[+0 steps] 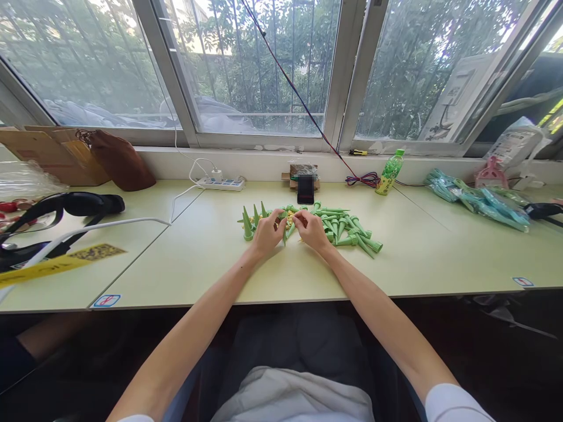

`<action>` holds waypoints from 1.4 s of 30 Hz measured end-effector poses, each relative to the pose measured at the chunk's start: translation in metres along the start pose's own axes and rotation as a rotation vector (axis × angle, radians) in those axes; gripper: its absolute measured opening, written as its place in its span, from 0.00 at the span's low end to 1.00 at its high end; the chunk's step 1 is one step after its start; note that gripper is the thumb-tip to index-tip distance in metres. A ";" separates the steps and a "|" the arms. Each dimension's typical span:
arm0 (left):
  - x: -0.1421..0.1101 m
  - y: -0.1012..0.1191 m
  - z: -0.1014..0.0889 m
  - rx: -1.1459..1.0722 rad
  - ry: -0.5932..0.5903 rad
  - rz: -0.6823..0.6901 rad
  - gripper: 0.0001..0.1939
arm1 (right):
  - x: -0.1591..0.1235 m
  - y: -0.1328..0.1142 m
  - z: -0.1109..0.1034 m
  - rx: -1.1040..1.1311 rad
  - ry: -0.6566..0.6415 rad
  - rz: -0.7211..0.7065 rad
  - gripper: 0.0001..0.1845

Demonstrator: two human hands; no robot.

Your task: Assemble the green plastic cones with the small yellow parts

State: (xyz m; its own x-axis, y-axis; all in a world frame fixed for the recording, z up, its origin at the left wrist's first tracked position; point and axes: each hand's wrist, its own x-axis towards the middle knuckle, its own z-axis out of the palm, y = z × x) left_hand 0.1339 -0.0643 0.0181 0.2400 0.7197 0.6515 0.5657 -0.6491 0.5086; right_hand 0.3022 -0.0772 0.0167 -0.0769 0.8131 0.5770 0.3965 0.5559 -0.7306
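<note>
My left hand (267,232) is closed near the middle of the table, with a green plastic spike (284,238) pointing down from its fingers. Close beside it, the fingertips of my right hand (311,230) are pinched together; whatever lies between them is too small to make out. Small yellow pieces (290,218) show between and behind the two hands. To the left, several green cone-shaped spikes (247,227) stand upright on their wide ends. A loose pile of similar green spikes (341,225) lies to the right of my right hand.
Behind the hands, a dark phone (305,189) leans against a small cardboard box (290,177). A power strip (222,184), a green drink bottle (390,172) and coiled cable (363,179) sit along the back. Blue plastic bags (479,199) lie right; a black headset (65,211) lies left.
</note>
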 end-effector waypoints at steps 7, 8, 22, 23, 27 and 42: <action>0.000 -0.002 0.000 0.020 0.011 0.007 0.11 | -0.001 -0.002 -0.001 0.009 -0.009 -0.009 0.09; 0.000 -0.002 0.000 0.018 0.011 0.005 0.11 | -0.001 -0.002 -0.001 0.015 -0.010 -0.015 0.09; 0.001 0.000 -0.001 0.016 0.009 -0.003 0.12 | -0.001 0.000 0.000 -0.019 -0.023 -0.032 0.09; 0.001 0.000 0.000 0.017 0.009 -0.001 0.12 | -0.001 0.000 0.000 -0.020 -0.025 -0.037 0.10; 0.001 0.000 -0.001 0.017 0.006 0.005 0.12 | -0.002 -0.002 0.000 -0.027 -0.031 -0.037 0.10; 0.001 0.003 -0.002 0.020 0.003 -0.001 0.11 | -0.003 -0.007 -0.002 -0.023 -0.050 -0.041 0.10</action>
State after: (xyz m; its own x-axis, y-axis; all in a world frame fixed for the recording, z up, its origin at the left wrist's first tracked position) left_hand 0.1343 -0.0659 0.0216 0.2367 0.7198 0.6526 0.5820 -0.6429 0.4979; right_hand 0.3012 -0.0842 0.0211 -0.1385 0.7979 0.5867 0.4126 0.5850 -0.6982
